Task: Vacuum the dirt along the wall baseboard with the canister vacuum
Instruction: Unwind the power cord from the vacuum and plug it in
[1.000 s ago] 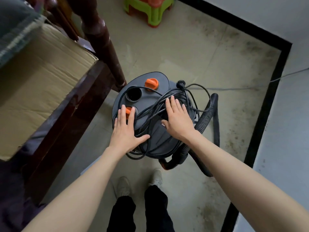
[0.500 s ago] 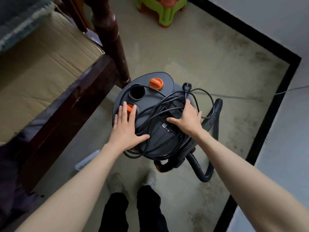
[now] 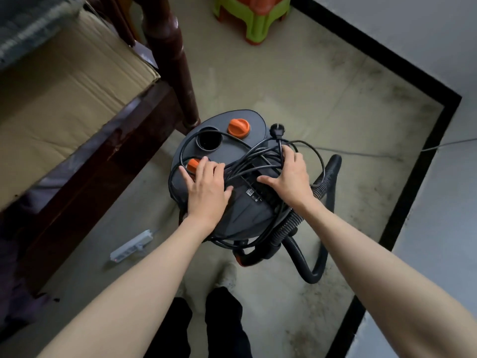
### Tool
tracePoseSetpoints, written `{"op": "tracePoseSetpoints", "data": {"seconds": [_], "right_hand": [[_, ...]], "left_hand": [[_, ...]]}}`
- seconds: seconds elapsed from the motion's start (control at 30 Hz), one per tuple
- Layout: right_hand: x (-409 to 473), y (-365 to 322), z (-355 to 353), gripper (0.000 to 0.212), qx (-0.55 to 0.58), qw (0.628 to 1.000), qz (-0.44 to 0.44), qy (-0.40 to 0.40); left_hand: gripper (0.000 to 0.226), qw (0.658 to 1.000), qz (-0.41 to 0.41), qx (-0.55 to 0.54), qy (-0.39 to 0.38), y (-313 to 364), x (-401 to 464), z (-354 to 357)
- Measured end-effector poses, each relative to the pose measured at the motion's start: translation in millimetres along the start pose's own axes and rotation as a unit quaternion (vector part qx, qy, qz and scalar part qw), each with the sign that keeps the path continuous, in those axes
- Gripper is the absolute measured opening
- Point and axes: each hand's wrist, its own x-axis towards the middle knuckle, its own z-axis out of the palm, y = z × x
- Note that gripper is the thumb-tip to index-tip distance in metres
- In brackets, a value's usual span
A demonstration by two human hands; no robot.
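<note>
Head view: the dark grey round canister vacuum stands on the stained floor beside a dark wooden bed frame. Its loose black power cord lies coiled on the lid. The left hand rests flat on it; the right hand curls over the cord strands.

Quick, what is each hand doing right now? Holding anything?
Left hand: open, fingers straight, resting flat on the vacuum lid and the power cord.
Right hand: fingers curled over the cord bundle, gripping it.
</note>
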Motion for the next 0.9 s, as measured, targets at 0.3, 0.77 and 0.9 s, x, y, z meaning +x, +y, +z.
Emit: {"op": "tracePoseSetpoints", "data": {"seconds": [0.3,0.77,0.9], "right_hand": [[-1,-15,-12,0.098,0.011,0.997,0.045,-0.061],[-92,-56,-72,0.034,0.164,0.983,0.069,-0.043],[-147,-67,-81,0.025,0.248,0.961,0.085,-0.085]], "left_hand": [[0.030,0.992,0.011,-0.109,0.066,-5,-9,-24],[0.027,0.979,0.138,-0.145,0.030,-15,-73,-133],[0.028,0.977,0.157,-0.144,-0.005,-28,-107,-148]]}}
